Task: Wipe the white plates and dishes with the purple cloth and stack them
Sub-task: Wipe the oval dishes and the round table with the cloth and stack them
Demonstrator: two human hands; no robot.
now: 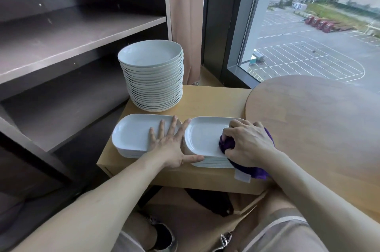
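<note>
Now, bunched purple cloth (226, 144) inside clenched right hand (249, 142); flat left hand (170, 146) on dishes (131, 134)

Both bare forearms reach forward from the lower edge of the head view, the left from lower left and the right from lower right. The left hand (170, 144) lies flat, palm down, its fingers straight and spread and its thumb stretched out to the right. The right hand (248, 142) is knuckles-up with its fingers curled, gripping a bunched purple cloth (255, 171) beneath the palm.
</note>
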